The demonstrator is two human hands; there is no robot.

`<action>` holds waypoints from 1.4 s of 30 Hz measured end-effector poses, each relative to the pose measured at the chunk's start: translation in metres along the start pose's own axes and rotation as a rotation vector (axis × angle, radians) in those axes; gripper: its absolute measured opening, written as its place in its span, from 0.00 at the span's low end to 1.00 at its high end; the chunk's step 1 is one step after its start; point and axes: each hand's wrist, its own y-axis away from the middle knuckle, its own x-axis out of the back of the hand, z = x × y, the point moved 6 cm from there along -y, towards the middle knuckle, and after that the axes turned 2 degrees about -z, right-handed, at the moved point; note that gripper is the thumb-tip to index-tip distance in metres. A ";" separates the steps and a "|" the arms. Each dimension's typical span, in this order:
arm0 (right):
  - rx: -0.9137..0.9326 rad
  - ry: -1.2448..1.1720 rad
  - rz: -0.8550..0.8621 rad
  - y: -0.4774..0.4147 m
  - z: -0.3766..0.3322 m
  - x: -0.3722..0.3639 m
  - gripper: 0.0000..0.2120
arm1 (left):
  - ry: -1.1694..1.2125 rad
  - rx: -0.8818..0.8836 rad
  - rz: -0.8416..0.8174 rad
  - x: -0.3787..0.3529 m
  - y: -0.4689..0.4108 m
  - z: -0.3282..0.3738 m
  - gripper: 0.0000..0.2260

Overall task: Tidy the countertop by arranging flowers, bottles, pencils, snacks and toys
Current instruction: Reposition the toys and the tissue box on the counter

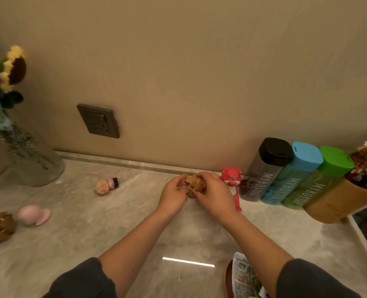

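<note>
Gripping the wooden puzzle (194,185) in left hand (174,195) and right hand (214,195), we find bottles (286,177) aligned. Pink toy (35,214) and doll (107,185) lie unsorted.

A plain beige wall (178,61) with a matt finish, carrying a dark grey switched socket (98,121) low on its left half. Below it, a pale grey marble-patterned counter (113,211) meets the wall at a low raised strip (124,161) of the same stone. A thin bright reflection (188,261) of a linear light lies on the polished surface; the counter's white edge (363,239) runs along the right.
</note>
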 end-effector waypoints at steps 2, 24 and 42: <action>-0.007 0.005 -0.014 0.000 0.001 0.000 0.28 | 0.021 0.003 -0.024 -0.001 0.001 0.000 0.20; 0.049 -0.009 0.037 0.033 -0.061 -0.005 0.31 | 0.108 -0.098 0.116 0.065 0.050 0.000 0.16; 0.423 -0.083 -0.225 0.024 -0.295 -0.168 0.29 | -0.211 -0.165 0.552 0.339 0.123 -0.033 0.17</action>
